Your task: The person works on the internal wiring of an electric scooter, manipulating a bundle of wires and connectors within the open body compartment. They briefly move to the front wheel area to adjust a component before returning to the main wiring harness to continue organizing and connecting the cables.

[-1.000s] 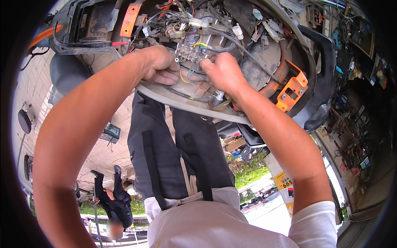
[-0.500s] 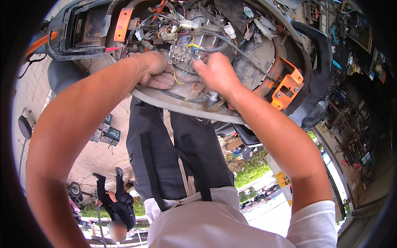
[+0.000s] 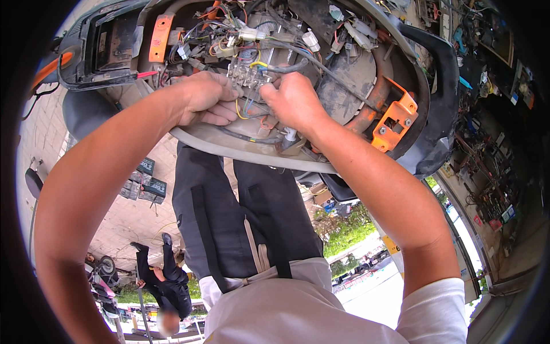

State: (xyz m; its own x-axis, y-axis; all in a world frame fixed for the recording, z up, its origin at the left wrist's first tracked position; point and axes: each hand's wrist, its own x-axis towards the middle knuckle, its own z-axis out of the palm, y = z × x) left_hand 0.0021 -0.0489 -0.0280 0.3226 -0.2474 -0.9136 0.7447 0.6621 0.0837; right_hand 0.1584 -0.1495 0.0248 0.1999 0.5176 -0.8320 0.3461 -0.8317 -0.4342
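A clear screw terminal block [image 3: 246, 77] with metal contacts sits between my two hands, over the wiring in an opened scooter body [image 3: 200, 137]. My left hand [image 3: 206, 98] is at its left end, thumb and forefinger pinched, the other fingers loosely curled; whatever lies in the pinch is hidden. My right hand [image 3: 292, 98] is closed on the right end of the block, thumb toward it. A yellow wire [image 3: 238, 109] and thin blue wires hang below the block. A thick dark cable [image 3: 289, 67] passes just above my right fingers.
White connectors [image 3: 252, 34] and tangled wires fill the cavity behind my hands. Orange brackets stand at the left [image 3: 160, 39] and right [image 3: 395, 123]. Batteries [image 3: 152, 189] rest on the paving. Tools and parts [image 3: 487, 189] line the right side. Another person [image 3: 169, 286] is farther off.
The view has shifted slightly, so the scooter body sits a little farther left. Both hands stay at the terminal block with almost the same grip.
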